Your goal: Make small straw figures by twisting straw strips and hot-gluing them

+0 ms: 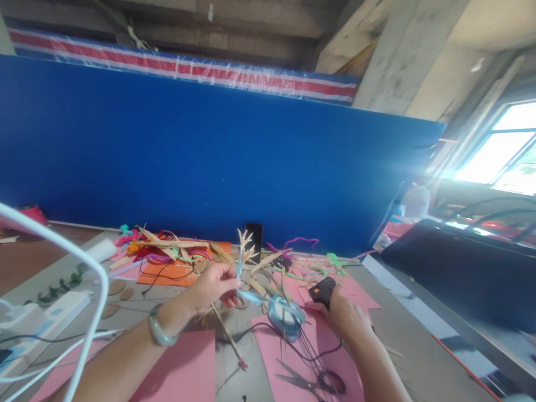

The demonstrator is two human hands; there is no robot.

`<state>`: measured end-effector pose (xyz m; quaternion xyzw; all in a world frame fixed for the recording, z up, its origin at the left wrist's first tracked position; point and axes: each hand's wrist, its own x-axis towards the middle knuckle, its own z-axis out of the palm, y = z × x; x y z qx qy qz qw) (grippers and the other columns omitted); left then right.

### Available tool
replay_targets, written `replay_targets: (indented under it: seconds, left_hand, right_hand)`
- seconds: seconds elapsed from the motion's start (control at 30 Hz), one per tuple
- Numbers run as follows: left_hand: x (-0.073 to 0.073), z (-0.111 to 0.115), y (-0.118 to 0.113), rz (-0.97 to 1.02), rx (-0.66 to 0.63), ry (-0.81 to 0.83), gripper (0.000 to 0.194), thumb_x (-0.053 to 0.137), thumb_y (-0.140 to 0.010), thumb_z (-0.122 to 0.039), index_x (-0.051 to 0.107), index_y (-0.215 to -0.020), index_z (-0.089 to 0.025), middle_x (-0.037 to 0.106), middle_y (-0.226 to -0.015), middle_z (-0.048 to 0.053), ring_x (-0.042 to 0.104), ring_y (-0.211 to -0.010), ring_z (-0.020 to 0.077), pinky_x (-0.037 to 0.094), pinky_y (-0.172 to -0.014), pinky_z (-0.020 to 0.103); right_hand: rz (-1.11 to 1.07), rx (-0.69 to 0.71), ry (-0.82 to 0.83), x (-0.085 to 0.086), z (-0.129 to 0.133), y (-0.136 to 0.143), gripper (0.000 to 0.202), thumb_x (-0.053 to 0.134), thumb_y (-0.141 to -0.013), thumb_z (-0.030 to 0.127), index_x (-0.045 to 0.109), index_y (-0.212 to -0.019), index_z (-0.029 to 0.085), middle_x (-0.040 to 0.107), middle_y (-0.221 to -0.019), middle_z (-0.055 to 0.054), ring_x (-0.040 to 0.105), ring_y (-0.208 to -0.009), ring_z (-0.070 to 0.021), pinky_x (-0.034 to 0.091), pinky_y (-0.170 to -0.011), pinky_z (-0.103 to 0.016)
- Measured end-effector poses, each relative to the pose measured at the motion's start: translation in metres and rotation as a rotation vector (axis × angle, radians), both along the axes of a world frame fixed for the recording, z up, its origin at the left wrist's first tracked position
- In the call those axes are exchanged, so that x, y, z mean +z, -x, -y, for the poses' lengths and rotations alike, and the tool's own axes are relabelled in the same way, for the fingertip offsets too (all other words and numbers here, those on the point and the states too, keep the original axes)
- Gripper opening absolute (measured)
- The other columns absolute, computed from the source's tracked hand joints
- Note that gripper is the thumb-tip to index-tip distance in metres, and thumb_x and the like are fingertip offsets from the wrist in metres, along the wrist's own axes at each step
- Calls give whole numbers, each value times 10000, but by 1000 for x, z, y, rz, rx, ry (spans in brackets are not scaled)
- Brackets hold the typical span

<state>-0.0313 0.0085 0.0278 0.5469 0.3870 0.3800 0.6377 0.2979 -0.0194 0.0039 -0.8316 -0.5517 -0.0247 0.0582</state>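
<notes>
My left hand (220, 286), with a bangle on its wrist, pinches a thin stem wrapped in light blue ribbon. A pale straw-coloured flower (247, 245) with pointed petals stands upright at the stem's top. From the stem a strip of ribbon runs right to a light blue ribbon roll (286, 318) on the table. My right hand (345, 312) is closed around a black device (322, 291) with an orange mark; its kind is unclear. Below the roll lie open scissors (307, 384) with dark handles. A straw stick (228, 334) lies beneath my left hand.
A dark phone (254, 241) leans against the blue partition (209, 162). Coloured scraps and straw strips (167, 245) pile up at the back left. Pink sheets (180, 368) cover parts of the table. A white power strip (50, 321) and cables (98, 279) occupy the left side.
</notes>
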Motion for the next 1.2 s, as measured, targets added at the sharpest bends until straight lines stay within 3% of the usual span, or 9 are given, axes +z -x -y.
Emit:
replay_targets:
  seconds: [0.2,0.4,0.47,0.57,0.63,0.73,0.87,1.0,1.2]
  left_hand:
    - [-1,-1,-1,-1,-2,-2,248,740,-731,-301,547,-733,-146,659,-565,14,693,-520,170,543,-456,226]
    - [-2,1,-4,34,3,14,245,740,-733,-291,542,-725,-147,650,-557,9,697,-529,167,527,-458,211]
    - [-6,1,-7,53,-14,20,249,738,-738,-300,540,-739,-149,651,-563,9,696,-531,165,528,-466,213]
    - [-12,3,-12,58,-32,28,264,746,-734,-306,534,-744,-150,653,-591,5,690,-524,159,533,-481,225]
    - [-15,5,-14,47,-35,25,262,747,-736,-308,538,-741,-150,645,-582,-2,686,-521,160,536,-490,233]
    - [-15,9,-17,38,-26,12,243,744,-742,-299,547,-747,-156,631,-572,-18,687,-540,162,528,-495,227]
    - [-11,13,-18,44,-15,2,203,722,-749,-253,539,-746,-164,621,-580,-29,672,-541,147,505,-485,211]
    - [-8,16,-20,21,2,4,197,717,-734,-228,532,-711,-165,590,-541,-43,628,-490,128,471,-458,205]
    - [-5,19,-22,-45,44,-44,221,730,-723,-257,533,-682,-164,591,-509,-35,592,-462,119,458,-471,214]
  right_hand:
    - [-25,76,171,-6,0,-1,327,606,-840,283,608,-1095,79,732,-1011,-224,709,-977,-324,498,-777,-357]
    - [47,116,68,8,4,22,265,590,-848,276,625,-1043,101,726,-906,-196,709,-916,-351,497,-778,-418]
    - [-4,245,-126,15,9,40,222,549,-876,291,625,-1010,131,706,-978,-179,688,-948,-337,497,-810,-430]
    - [-334,565,-427,18,21,77,250,492,-929,387,639,-977,192,681,-1098,-129,637,-1064,-280,486,-912,-394]
    - [-510,743,-437,15,30,101,264,535,-914,404,653,-1054,213,680,-1137,-113,608,-1122,-275,481,-947,-393]
    - [-720,850,-359,9,42,128,290,594,-886,379,659,-1120,221,693,-1144,-103,625,-1093,-275,496,-935,-400]
    - [-961,796,-243,11,47,145,233,596,-875,366,676,-1007,191,727,-1004,-86,668,-959,-256,536,-807,-340]
    - [-1035,746,-288,11,45,148,195,584,-881,371,655,-850,192,707,-824,-46,665,-816,-217,528,-733,-293]
    - [-702,746,-617,-9,44,138,177,637,-853,302,578,-990,208,651,-947,-56,613,-900,-235,472,-789,-338]
